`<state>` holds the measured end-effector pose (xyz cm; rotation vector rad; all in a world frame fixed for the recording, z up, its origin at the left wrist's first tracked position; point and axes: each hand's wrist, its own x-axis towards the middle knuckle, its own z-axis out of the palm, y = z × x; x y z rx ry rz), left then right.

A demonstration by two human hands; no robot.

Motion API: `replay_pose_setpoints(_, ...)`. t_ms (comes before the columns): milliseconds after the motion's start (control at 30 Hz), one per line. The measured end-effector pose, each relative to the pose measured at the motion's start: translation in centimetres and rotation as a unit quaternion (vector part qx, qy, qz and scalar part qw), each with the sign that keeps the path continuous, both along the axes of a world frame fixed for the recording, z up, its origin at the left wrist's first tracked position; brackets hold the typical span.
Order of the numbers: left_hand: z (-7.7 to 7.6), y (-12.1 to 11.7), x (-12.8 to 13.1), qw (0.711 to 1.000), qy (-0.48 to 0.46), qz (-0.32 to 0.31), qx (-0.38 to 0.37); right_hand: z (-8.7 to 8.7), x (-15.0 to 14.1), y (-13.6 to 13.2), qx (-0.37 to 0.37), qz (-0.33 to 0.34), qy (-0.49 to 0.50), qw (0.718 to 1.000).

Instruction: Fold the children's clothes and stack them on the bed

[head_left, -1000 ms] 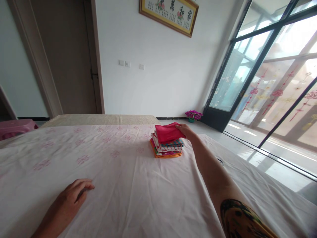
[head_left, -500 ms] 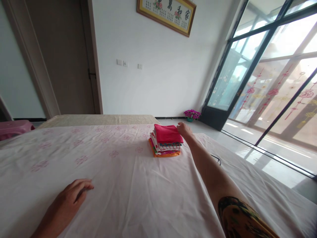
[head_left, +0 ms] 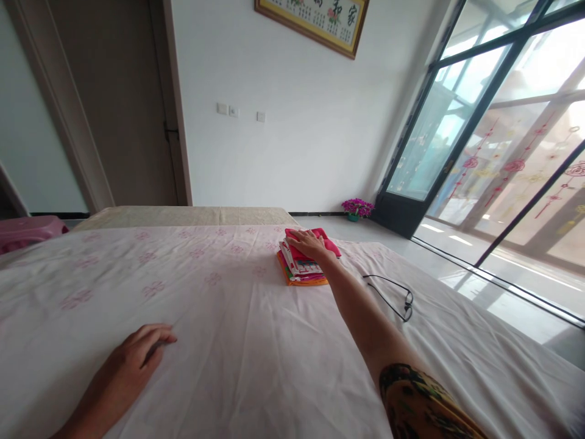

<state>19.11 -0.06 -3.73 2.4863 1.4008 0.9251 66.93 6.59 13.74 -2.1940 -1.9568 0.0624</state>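
A stack of folded cloths (head_left: 301, 271) sits on the pale pink flowered sheet (head_left: 228, 341) at the far middle of the bed, with a red cloth (head_left: 329, 244) on top. My right hand (head_left: 311, 244) lies flat on that red cloth, fingers stretched out, pressing it down. My left hand (head_left: 137, 353) rests on the sheet at the lower left, fingers loosely curled and holding nothing.
A thin black cord (head_left: 395, 296) lies on the sheet to the right of the stack. A pink stool (head_left: 27, 228) stands at far left. A pot of purple flowers (head_left: 357, 209) sits on the floor by the large glass doors (head_left: 493, 152). A door (head_left: 119, 103) is behind.
My right hand let go of the red cloth's edge after laying it on the stack, then moved left onto its top. The left hand stayed put.
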Motion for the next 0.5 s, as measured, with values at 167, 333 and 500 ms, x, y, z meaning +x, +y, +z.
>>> replay_pose_setpoints(167,-0.1,0.0,-0.1,1.000,-0.003,0.005,0.006,-2.0,-0.1,0.4,0.073,-0.008,-0.004,0.997)
replay_pose_setpoints(333,0.3,-0.3,0.2,1.000,-0.003,0.006,0.001,-2.1,-0.1,0.0,0.060,-0.018,-0.007,0.998)
replay_pose_setpoints(500,0.8,-0.4,0.4,1.000,-0.006,0.003,-0.009,-0.4,1.3,-0.4,0.047,0.036,0.029,0.998)
